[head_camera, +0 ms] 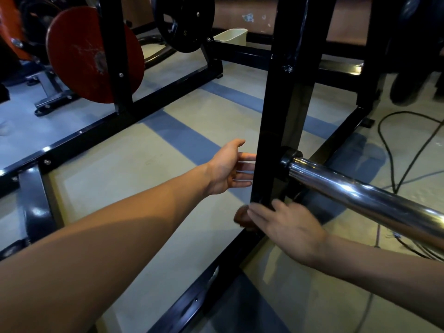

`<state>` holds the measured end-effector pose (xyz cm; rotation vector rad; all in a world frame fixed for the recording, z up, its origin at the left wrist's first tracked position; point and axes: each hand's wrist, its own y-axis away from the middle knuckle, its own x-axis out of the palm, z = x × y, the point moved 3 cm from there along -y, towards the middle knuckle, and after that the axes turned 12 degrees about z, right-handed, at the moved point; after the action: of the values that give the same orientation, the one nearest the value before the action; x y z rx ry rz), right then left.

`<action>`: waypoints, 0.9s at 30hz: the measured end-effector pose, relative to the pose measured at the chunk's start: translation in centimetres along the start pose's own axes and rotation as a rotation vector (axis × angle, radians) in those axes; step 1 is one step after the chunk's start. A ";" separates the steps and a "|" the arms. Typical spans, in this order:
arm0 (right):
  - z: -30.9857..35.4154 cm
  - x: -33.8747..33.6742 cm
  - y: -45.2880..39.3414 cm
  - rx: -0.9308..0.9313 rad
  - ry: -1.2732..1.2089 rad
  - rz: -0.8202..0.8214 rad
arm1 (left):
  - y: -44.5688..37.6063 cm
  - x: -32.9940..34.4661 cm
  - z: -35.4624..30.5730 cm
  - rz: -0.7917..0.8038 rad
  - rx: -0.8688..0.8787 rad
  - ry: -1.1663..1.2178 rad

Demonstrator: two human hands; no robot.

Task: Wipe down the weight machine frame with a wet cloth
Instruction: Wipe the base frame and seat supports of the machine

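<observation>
Right hand (286,227), fingers nearly straight, presses a dark reddish wad, probably the cloth (242,218), against the black upright (276,131) near its base; left hand (228,168) open, empty; keep my palm flat, stroke along the post.

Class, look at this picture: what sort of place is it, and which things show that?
Most likely a gym: a red weight plate and a black one hang on a black steel frame, with a chrome bar sticking out.
</observation>
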<state>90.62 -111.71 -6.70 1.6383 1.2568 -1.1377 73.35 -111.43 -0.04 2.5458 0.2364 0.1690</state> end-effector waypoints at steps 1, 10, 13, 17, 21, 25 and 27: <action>-0.8 -1.3 -0.2 0.050 -0.015 -0.045 | -0.1 0.0 0.0 -0.005 0.001 0.003; 1.7 2.2 1.6 -0.053 0.020 -0.029 | -0.2 -0.1 0.1 -0.025 0.005 -0.016; 1.3 2.0 1.3 -0.089 -0.003 0.014 | -0.1 -0.1 0.1 -0.035 0.008 -0.023; -2.2 -2.4 -0.7 0.089 -0.038 -0.121 | -0.2 0.1 0.0 -0.047 0.014 -0.002; -3.0 -3.4 0.0 0.110 -0.058 -0.119 | -0.2 0.0 0.0 -0.037 0.018 0.019; 1.8 0.7 0.2 -0.053 -0.097 0.188 | 0.2 0.2 0.0 -0.038 0.010 -0.012; 2.6 1.1 -0.1 -0.071 -0.128 0.326 | 0.3 0.3 0.1 -0.040 0.015 -0.022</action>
<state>90.13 -113.76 -8.52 1.6188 0.8994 -0.9671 73.70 -111.63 0.09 2.5541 0.2812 0.1237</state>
